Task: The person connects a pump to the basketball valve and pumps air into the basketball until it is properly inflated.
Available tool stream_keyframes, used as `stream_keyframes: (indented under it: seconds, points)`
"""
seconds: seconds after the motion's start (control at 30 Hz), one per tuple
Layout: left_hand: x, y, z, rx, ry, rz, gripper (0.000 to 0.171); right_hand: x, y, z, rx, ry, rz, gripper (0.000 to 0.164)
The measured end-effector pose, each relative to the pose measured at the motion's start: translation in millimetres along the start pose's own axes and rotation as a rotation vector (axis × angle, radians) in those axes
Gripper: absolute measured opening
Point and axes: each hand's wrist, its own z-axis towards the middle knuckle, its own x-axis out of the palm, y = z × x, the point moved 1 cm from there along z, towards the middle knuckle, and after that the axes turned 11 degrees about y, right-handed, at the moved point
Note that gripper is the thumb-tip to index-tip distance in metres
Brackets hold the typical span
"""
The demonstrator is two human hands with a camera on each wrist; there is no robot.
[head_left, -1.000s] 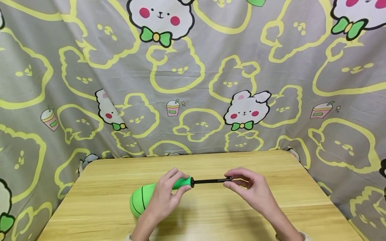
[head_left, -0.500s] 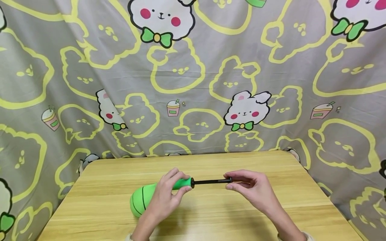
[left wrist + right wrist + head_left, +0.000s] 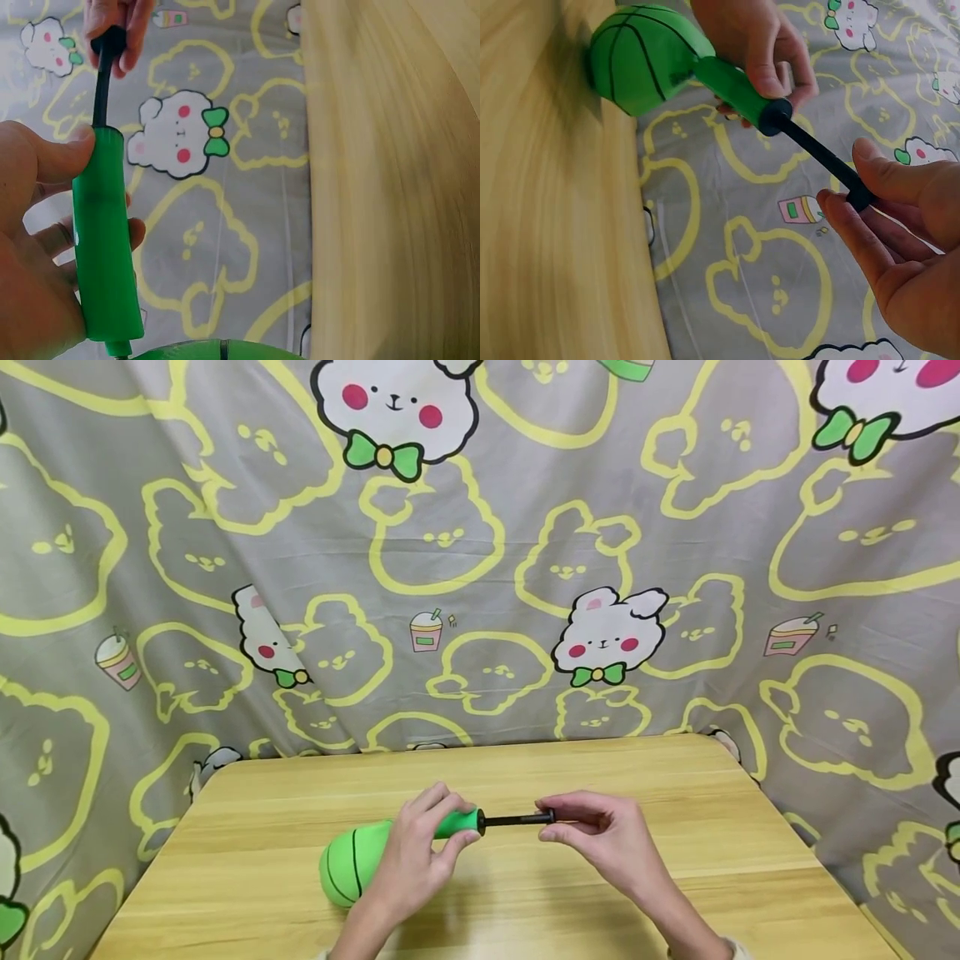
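Note:
My left hand (image 3: 416, 852) grips the green barrel of a small hand pump (image 3: 109, 232), fingers and thumb wrapped round it. From the barrel's black end cap a black plunger rod (image 3: 821, 154) reaches out to the right. My right hand (image 3: 607, 843) pinches the rod's black end knob (image 3: 859, 196) between thumb and fingers. At the pump's other end is a light-green ball (image 3: 641, 60) with black seam lines, its surface joined to the pump tip. In the head view my left hand and wrist hide part of the ball and barrel.
Pump, ball and hands are over a wooden table (image 3: 300, 793) with light grain. A grey curtain (image 3: 510, 610) with yellow outlines and white cartoon animals hangs behind the table and along both sides.
My right hand has moved left toward my left hand, pushing the plunger rod in, so less of it shows. My left hand keeps its hold on the barrel.

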Motion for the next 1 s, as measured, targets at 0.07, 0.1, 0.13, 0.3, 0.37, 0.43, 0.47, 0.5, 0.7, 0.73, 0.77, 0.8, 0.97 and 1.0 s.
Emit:
stream_keyframes:
  seconds: [0.07, 0.1, 0.13, 0.3, 0.37, 0.43, 0.47, 0.5, 0.7, 0.73, 0.77, 0.8, 0.97, 1.0]
  points:
    - [0.0, -1.6, -0.5, -0.006, 0.004, 0.004, 0.019, 4, -2, 0, 0.007, -0.001, 0.004, 0.028]
    - [0.3, -2.2, -0.7, -0.007, 0.005, 0.009, 0.019, 6, -2, 1, 0.01, -0.002, 0.01, 0.027]
    - [0.6, -2.8, -0.8, -0.008, 0.006, 0.016, 0.019, 7, -3, 1, 0.015, -0.001, 0.012, 0.027]
    - [3.8, -5.2, -1.2, -0.019, 0.016, 0.048, 0.02, 15, -8, 1, 0.038, 0.001, 0.028, 0.028]
    - [5.2, -5.8, -1.5, -0.021, 0.023, 0.061, 0.02, 17, -9, 1, 0.042, -0.002, 0.039, 0.028]
    - [6.2, -6.2, -1.7, -0.026, 0.03, 0.068, 0.02, 19, -11, 1, 0.043, 0.0, 0.053, 0.028]
    - [6.6, -6.3, -1.8, -0.028, 0.033, 0.074, 0.02, 20, -12, 1, 0.043, 0.001, 0.059, 0.028]
    - [6.9, -6.5, -1.9, -0.03, 0.034, 0.078, 0.02, 22, -13, 1, 0.041, 0.002, 0.063, 0.029]
    - [9.9, -8.8, -2.5, -0.037, 0.05, 0.092, 0.021, 30, -18, 0, 0.017, -0.006, 0.051, 0.028]
    - [10.7, -9.6, -2.5, -0.037, 0.053, 0.091, 0.021, 32, -18, 0, 0.011, -0.008, 0.048, 0.028]
    - [11.5, -10.2, -2.5, -0.036, 0.054, 0.088, 0.021, 34, -19, 0, 0.005, -0.007, 0.047, 0.028]
    - [12.4, -10.8, -2.4, -0.033, 0.055, 0.088, 0.021, 36, -19, 0, 0.0, -0.005, 0.047, 0.028]
    - [15.1, -13.1, -2.4, -0.016, 0.057, 0.091, 0.022, 40, -17, -1, 0.011, 0.007, 0.061, 0.028]
    - [15.2, -13.4, -2.4, -0.019, 0.061, 0.087, 0.022, 39, -16, -1, 0.016, 0.012, 0.068, 0.028]
